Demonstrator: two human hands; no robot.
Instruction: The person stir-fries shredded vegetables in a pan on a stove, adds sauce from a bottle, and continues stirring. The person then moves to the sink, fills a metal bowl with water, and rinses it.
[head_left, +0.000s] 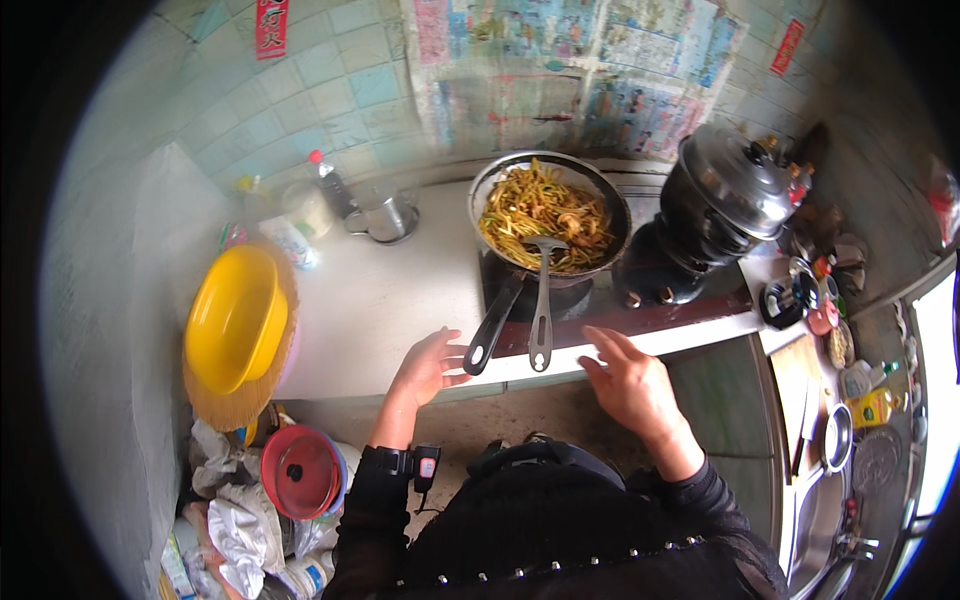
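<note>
My left hand (430, 366) hovers at the counter's front edge, its fingers apart, close to the black handle (491, 330) of a frying pan. My right hand (626, 379) is in the air before the stove's front edge, fingers spread and nothing in it. The frying pan (475, 201) rests on the left burner of a gas stove (525, 326). Inside lies a heap of cooked food in strips (547, 206), green and brown. A metal slotted spatula (541, 315) leans in the pan, its blade in the food and its handle pointing towards me.
On the right burner stands a lidded steamer pot (731, 191). A metal cup (384, 216) and a dark bottle (330, 182) sit at the back left. A yellow basin (232, 319) leans by the left wall. To the right are a knife (806, 420) and a sink (814, 525).
</note>
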